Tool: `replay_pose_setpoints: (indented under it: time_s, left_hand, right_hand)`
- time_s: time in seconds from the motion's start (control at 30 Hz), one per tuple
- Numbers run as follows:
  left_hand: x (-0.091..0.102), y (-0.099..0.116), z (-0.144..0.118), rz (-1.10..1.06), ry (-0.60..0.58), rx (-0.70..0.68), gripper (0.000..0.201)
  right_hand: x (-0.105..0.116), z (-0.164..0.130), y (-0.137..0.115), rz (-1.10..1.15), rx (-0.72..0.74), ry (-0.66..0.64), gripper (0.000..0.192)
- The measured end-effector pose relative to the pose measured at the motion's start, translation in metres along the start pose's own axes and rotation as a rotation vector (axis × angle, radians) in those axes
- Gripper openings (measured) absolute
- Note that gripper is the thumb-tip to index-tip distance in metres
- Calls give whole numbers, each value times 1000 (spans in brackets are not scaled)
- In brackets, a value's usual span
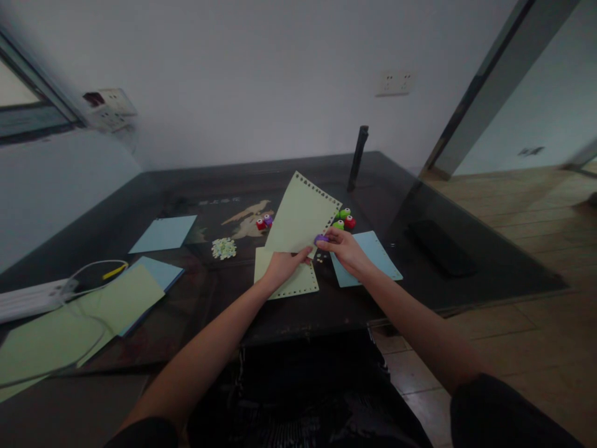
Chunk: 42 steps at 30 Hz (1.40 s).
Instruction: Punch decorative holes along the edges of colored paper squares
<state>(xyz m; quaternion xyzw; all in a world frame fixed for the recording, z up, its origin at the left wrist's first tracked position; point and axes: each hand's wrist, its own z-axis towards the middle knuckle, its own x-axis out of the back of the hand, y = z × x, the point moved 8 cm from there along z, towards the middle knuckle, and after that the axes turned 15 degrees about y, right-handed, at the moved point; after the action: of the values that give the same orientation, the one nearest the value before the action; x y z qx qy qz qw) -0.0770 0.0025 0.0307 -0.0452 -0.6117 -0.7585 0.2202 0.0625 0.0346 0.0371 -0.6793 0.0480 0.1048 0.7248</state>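
right now i see the pale green sheet [301, 214] lifted at a tilt over the middle of the table, with a row of small holes along its far and right edges. my left hand [285, 267] has its lower edge pinched, thumb on top, the grip nearly closed. my right hand [344, 246] is curled at the sheet's right edge, thumb and fingers closed on a small purple tool [321, 239]. beneath lies a second green sheet [293, 290], also holed along its borders. a blue sheet [380, 261] sits partly under my right wrist in this view. beyond that hand i get a cluster of green and red pieces [344, 213]; left of the raised sheet, a red piece [260, 224] beside a purple one [268, 220]. farther left there's a heap of pale cutouts [224, 248] on the dark table [504, 274].
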Motion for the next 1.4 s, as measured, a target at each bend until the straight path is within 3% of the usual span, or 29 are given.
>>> replay_pose_setpoints:
  time_s: [0.6,0.83,1.1,1.4]
  left_hand:
    - [4,4,2,29,23,-17,18]
    - [12,15,3,44,77,5,19]
    - [15,10,7,7,81,36,23]
    - [18,13,7,7,83,50,24]
  right_hand:
    - [-2,-1,4,24,-84,-62,28]
    - [0,-2,7,31,-194,-77,32]
    - [5,0,4,-23,-173,-117,29]
    - [9,2,3,-118,-135,-66,37]
